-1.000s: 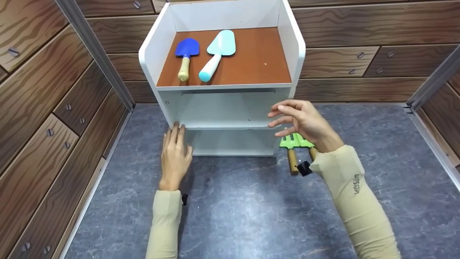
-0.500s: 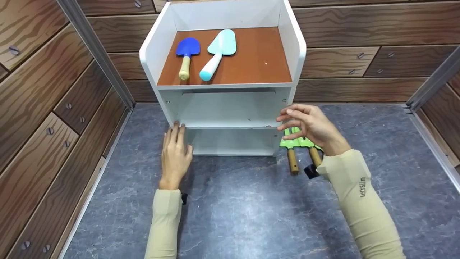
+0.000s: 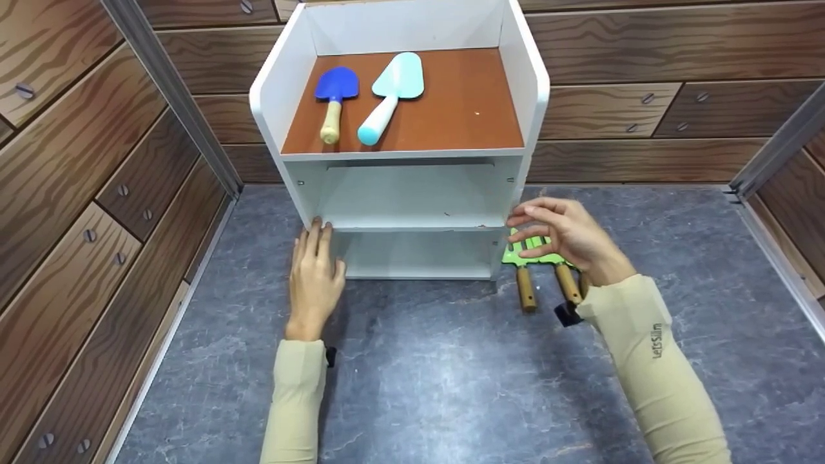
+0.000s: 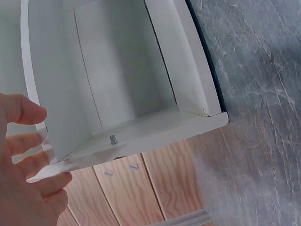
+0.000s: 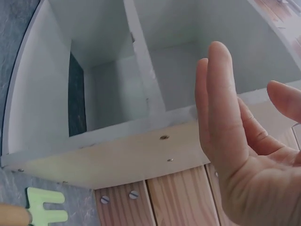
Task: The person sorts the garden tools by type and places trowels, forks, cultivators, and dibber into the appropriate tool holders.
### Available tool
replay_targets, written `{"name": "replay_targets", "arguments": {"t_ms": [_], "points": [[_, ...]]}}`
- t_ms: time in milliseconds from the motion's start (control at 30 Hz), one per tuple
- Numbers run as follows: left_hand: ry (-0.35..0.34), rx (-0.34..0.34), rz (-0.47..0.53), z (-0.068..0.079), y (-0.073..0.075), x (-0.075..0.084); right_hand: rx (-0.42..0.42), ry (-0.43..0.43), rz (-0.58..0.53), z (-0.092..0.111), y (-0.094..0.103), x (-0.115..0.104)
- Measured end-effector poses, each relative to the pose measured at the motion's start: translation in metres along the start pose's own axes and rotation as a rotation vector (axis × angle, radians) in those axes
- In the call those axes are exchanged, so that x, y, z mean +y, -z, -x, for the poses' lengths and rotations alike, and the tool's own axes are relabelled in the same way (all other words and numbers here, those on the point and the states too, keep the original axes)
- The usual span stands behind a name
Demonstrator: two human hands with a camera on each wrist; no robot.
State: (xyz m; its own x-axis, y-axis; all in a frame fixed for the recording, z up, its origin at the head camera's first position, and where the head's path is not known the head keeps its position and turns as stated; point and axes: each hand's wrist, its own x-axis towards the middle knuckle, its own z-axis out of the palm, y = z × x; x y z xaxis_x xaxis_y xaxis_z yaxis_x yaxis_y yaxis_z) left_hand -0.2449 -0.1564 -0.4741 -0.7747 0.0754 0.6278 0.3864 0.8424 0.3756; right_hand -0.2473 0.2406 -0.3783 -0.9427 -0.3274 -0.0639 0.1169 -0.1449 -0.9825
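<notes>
A white shelf unit (image 3: 412,229) stands upright with an orange-brown top board. My left hand (image 3: 314,280) rests its fingertips on the unit's left front edge, fingers mostly straight; the left wrist view shows the same hand (image 4: 28,188) at the side panel. My right hand (image 3: 573,238) hovers off the unit's right side, fingers loosely bent and holding nothing. Below it lie green hand forks with wooden handles, one fork (image 3: 526,288) seen better than the second fork (image 3: 567,283); the hand partly hides them. In the right wrist view a green fork (image 5: 44,207) shows at lower left.
A blue trowel (image 3: 336,84) with a wooden handle and a turquoise trowel (image 3: 399,77) with a white handle lie on the top board. Wood-patterned walls (image 3: 606,48) enclose the grey marbled floor (image 3: 425,374).
My right hand has drawn right and slightly down, away from the unit's right front edge, uncovering more of the forks. The left hand stays in place.
</notes>
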Motion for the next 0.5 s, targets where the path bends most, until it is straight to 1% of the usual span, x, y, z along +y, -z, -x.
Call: {"name": "replay_targets", "arguments": {"t_ms": [333,500], "points": [[-0.003,0.0,-0.01,0.001,-0.001,-0.001,0.059,-0.085,0.046,0.0,0.014,0.012],[-0.004,0.004,-0.006,0.0,0.0,-0.001,0.091,-0.126,0.031,0.001,0.022,0.016]]}}
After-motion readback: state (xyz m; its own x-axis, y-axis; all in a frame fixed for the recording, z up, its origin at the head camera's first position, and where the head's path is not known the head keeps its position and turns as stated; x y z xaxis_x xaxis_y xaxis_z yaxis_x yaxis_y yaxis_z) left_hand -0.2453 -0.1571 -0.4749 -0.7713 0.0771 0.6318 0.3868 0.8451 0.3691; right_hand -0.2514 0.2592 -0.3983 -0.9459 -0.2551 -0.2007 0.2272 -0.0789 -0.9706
